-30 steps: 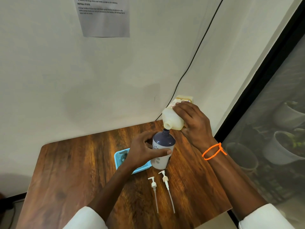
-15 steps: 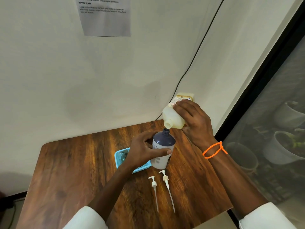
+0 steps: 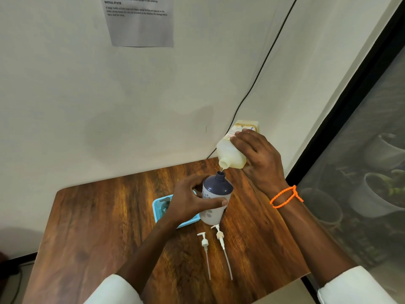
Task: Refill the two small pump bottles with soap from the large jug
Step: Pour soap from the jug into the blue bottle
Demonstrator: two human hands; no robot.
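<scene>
Both hands are busy: her right hand (image 3: 260,159) now lifts the tipped jug (image 3: 233,153) slightly above the small bottle (image 3: 215,198), gripped upright by the left hand (image 3: 188,199) on the table (image 3: 98,216); soap keeps dripping in.

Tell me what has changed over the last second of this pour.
Very little. The right hand keeps the large jug tipped, its mouth now a touch clear of the bottle's neck, with a thin drip between them. The left hand still grips the blue-topped pump bottle upright on the table. The two pump heads and the blue tray have not moved.
</scene>
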